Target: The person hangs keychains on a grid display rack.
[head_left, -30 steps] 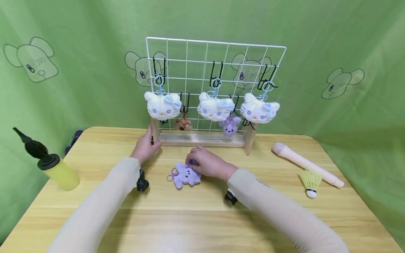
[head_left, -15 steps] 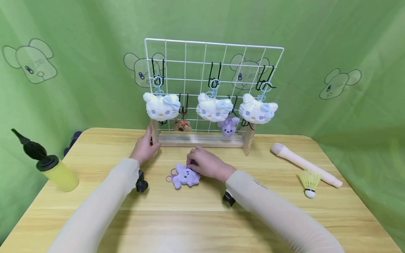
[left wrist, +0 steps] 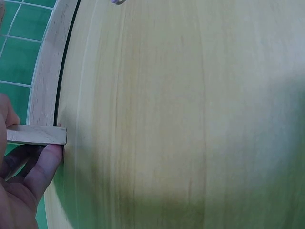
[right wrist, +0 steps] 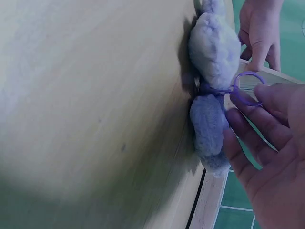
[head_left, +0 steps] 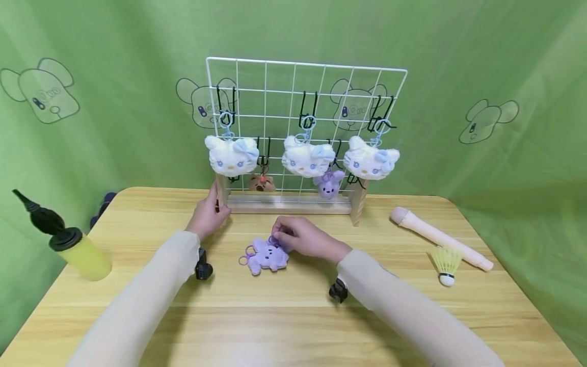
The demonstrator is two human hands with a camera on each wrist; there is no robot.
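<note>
At the left side of the wooden table (head_left: 257,331), a yellow container (head_left: 89,260) with a black pointed top is seen. To the right of it, the left wooden foot (left wrist: 35,135) of a white wire rack is gripped by the left hand (head_left: 208,214), with the thumb on one side and the fingers on the other. On the rack, a white cat plush (head_left: 232,157) with a pale blue bow is hung at the left, and lower, a small brown bear plush (head_left: 261,183) is hung from a black hook.

In front of the rack, near its middle, a purple plush (head_left: 267,256) is laid on the table. A purple ring (right wrist: 250,73) attached at the plush is pinched between the thumb and forefinger of the right hand (head_left: 307,238). Because part is covered by this hand, it cannot be said surely whether one or two plush bodies are lying there.

Above, a second white cat (head_left: 306,158) is hung, then a purple rabbit plush (head_left: 328,186) lower down, then a third white cat (head_left: 370,159). At the far right of the table, a pale pink microphone (head_left: 437,238) is placed aslant, and just beside its near side a yellow shuttlecock (head_left: 446,261) is seen.
</note>
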